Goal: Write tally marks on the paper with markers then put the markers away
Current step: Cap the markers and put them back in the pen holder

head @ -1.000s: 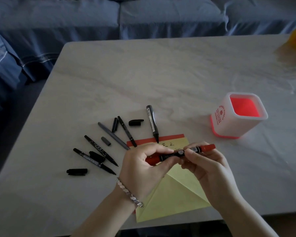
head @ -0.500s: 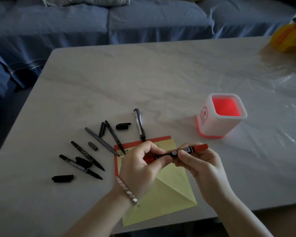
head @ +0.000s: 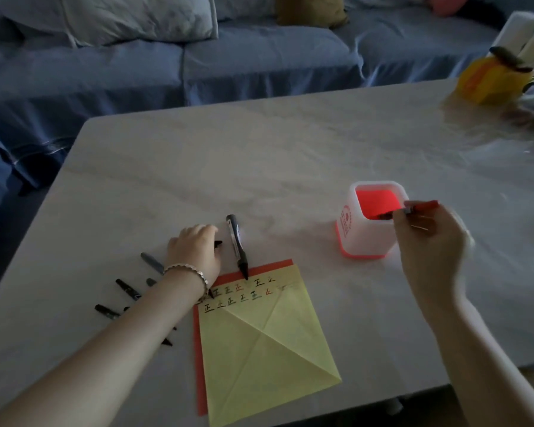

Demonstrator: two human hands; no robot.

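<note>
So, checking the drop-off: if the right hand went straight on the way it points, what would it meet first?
Probably the pen cup: the right hand aims its red marker into the opening.

a: dim all over. the table [head: 259, 155] reads flat grey and the sofa [head: 259, 63] is a dull blue.
b: light comes from the far right, with pale glare washing out that corner of the table.
a: the pen cup [head: 367, 238] glows red inside and throws a red rim at its base.
b: the right hand [head: 429, 235] and red marker [head: 420, 206] smear with motion blur, and the left hand [head: 195, 251] is crisp. the yellow thing [head: 487, 84] at top right is soft.
</note>
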